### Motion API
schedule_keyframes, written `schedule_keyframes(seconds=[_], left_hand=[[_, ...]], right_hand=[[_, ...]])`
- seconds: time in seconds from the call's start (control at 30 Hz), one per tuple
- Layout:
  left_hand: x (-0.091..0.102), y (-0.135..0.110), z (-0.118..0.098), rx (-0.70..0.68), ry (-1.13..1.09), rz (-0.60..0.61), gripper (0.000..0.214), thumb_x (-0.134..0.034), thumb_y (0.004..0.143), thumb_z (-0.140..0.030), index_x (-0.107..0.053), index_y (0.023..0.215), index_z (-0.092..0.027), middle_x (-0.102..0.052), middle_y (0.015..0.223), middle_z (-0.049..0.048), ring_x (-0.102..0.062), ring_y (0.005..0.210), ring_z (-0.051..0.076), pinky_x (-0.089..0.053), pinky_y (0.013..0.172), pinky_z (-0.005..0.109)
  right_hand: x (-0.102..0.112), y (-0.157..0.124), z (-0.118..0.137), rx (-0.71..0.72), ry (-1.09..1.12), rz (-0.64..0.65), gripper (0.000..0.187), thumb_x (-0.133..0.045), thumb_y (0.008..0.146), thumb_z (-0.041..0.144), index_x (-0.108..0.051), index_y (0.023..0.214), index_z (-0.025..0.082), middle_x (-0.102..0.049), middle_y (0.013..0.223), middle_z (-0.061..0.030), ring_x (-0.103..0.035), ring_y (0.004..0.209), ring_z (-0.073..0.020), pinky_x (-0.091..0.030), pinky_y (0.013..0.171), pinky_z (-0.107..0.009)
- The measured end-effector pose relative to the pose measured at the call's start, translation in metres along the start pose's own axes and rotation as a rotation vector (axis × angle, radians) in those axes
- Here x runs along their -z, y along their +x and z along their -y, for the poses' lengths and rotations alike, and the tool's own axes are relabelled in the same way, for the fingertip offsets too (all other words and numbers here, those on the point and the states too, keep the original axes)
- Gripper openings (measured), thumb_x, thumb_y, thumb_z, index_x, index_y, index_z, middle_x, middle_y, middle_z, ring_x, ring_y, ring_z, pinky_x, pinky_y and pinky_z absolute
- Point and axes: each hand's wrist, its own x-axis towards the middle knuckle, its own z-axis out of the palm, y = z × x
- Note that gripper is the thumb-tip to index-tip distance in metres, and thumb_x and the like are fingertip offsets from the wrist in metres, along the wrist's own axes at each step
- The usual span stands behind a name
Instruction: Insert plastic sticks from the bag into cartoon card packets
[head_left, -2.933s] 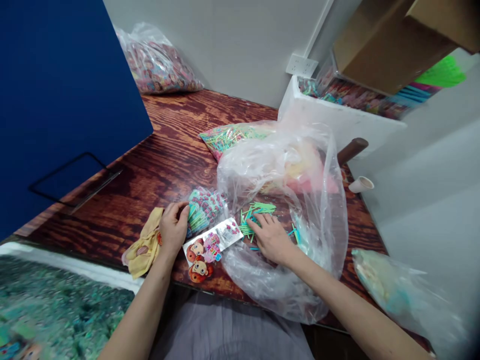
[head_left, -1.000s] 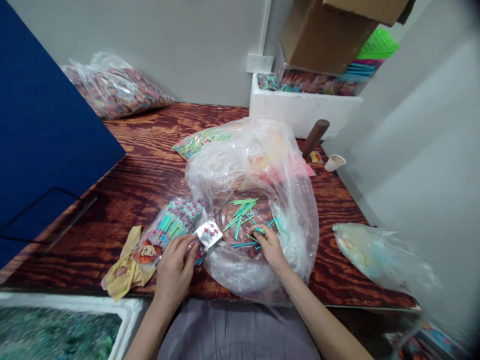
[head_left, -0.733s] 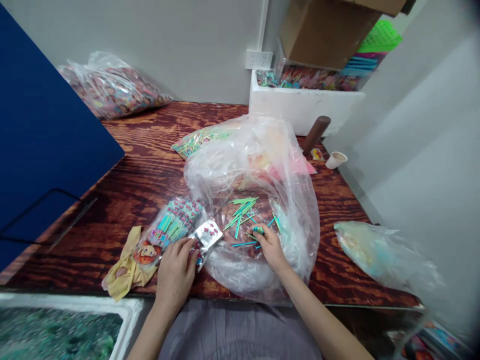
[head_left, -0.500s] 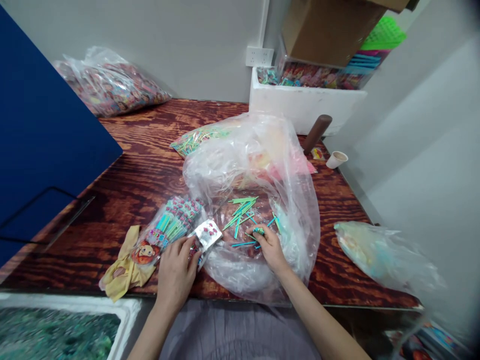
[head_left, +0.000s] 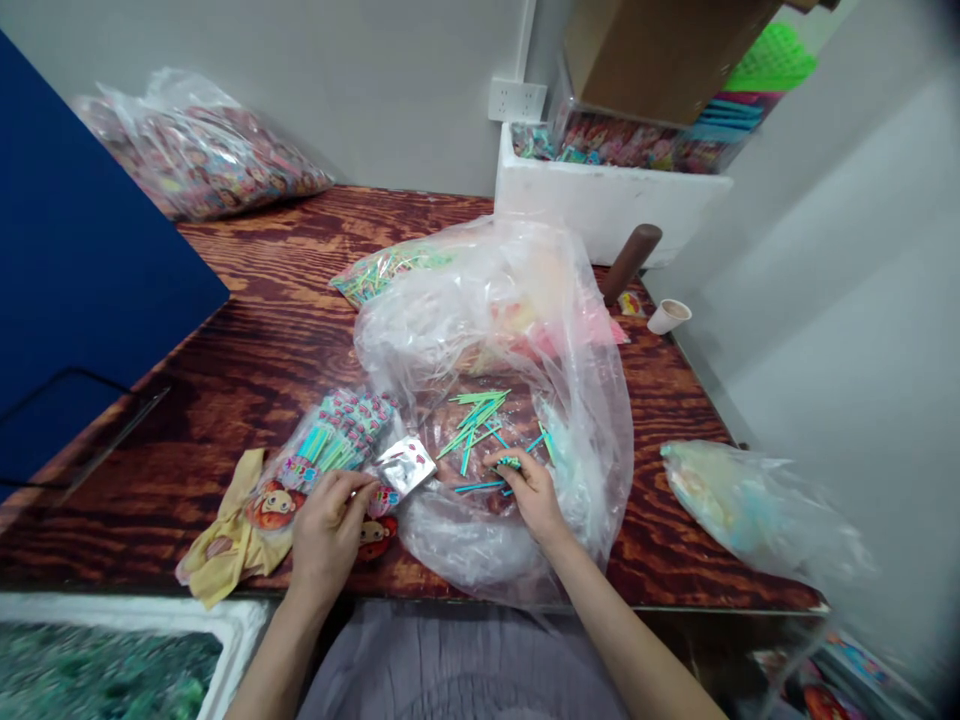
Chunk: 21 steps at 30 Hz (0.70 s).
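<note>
My left hand (head_left: 324,535) pinches a small empty cartoon-printed packet (head_left: 396,476) at the table's near edge, beside a stack of filled packets (head_left: 330,445). My right hand (head_left: 529,492) is closed on a small bunch of green and blue sticks (head_left: 509,463), inside the mouth of a big clear plastic bag (head_left: 517,330). More loose sticks (head_left: 472,418) lie on the bag's plastic just beyond my fingers.
A yellow cloth (head_left: 225,535) lies left of my left hand on the dark wooden table (head_left: 285,300). A bagged heap of packets (head_left: 195,150) sits far left, a white foam box (head_left: 600,205) at the back, a paper cup (head_left: 667,315) and another bag (head_left: 750,505) right.
My right hand stopped spreading over the sticks and closed on a small bunch. My left hand left the stack of filled packets and took hold of the empty packet. The view shifted.
</note>
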Motion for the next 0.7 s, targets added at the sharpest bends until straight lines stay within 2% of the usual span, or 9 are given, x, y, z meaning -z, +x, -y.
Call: schedule_keyframes(seconds=[0.1,0.2,0.37,0.43,0.53,0.63,0.7], left_hand=[[0.007,0.007,-0.005,0.014,-0.081,-0.005,0.017,-0.056,0.092,-0.032,-0.063,0.082,-0.021,-0.062,0.082,0.0018,-0.059,0.08,0.018,-0.044,0.073,0.029],[0.012,0.011,-0.012,0.041,-0.119,0.05,0.018,-0.055,0.092,-0.032,-0.061,0.079,-0.02,-0.061,0.08,0.0014,-0.058,0.079,0.017,-0.043,0.073,0.028],[0.011,0.008,-0.015,0.167,-0.267,0.12,0.019,-0.059,0.089,-0.035,-0.066,0.079,-0.021,-0.063,0.083,0.0022,-0.059,0.081,0.018,-0.043,0.075,0.028],[0.007,0.005,-0.014,0.294,-0.429,0.085,0.018,-0.065,0.084,-0.038,-0.071,0.084,-0.021,-0.068,0.09,0.0034,-0.061,0.089,0.02,-0.045,0.08,0.028],[0.0,0.003,-0.017,0.569,-0.721,-0.027,0.026,-0.076,0.073,-0.041,-0.072,0.09,-0.022,-0.071,0.099,0.0032,-0.062,0.095,0.02,-0.047,0.082,0.027],[-0.003,0.006,-0.027,0.748,-0.939,-0.129,0.033,-0.083,0.065,-0.041,-0.07,0.087,-0.02,-0.071,0.091,0.0005,-0.062,0.086,0.016,-0.047,0.076,0.023],[-0.002,0.01,-0.035,0.791,-1.021,-0.126,0.034,-0.084,0.064,-0.042,-0.067,0.083,-0.019,-0.067,0.079,-0.0017,-0.058,0.073,0.012,-0.046,0.068,0.02]], right_hand=[[0.0,0.0,0.0,0.01,0.001,-0.005,0.015,-0.056,0.089,0.024,-0.071,0.092,0.024,-0.075,0.095,-0.0018,-0.067,0.095,-0.0215,-0.047,0.086,-0.031],[0.0,0.0,-0.001,0.021,-0.006,0.0,0.016,-0.057,0.09,0.025,-0.072,0.094,0.024,-0.075,0.096,-0.0019,-0.067,0.096,-0.022,-0.048,0.085,-0.032],[0.001,-0.001,-0.003,0.031,-0.005,0.007,0.016,-0.057,0.091,0.025,-0.072,0.095,0.024,-0.076,0.099,-0.0026,-0.068,0.097,-0.0222,-0.048,0.086,-0.033],[0.001,-0.001,-0.003,0.039,-0.011,0.007,0.016,-0.057,0.091,0.025,-0.073,0.096,0.024,-0.076,0.101,-0.0028,-0.067,0.097,-0.0221,-0.048,0.087,-0.033],[0.001,-0.001,-0.002,0.044,-0.019,0.008,0.017,-0.058,0.091,0.024,-0.073,0.097,0.024,-0.076,0.101,-0.0029,-0.068,0.098,-0.0221,-0.048,0.088,-0.034],[0.001,-0.002,-0.002,0.037,-0.014,0.01,0.016,-0.058,0.091,0.024,-0.073,0.097,0.024,-0.076,0.101,-0.003,-0.068,0.099,-0.0224,-0.049,0.089,-0.034],[0.001,-0.002,-0.003,0.033,-0.007,0.013,0.017,-0.058,0.091,0.024,-0.073,0.097,0.024,-0.075,0.101,-0.003,-0.067,0.099,-0.0223,-0.049,0.089,-0.034]])
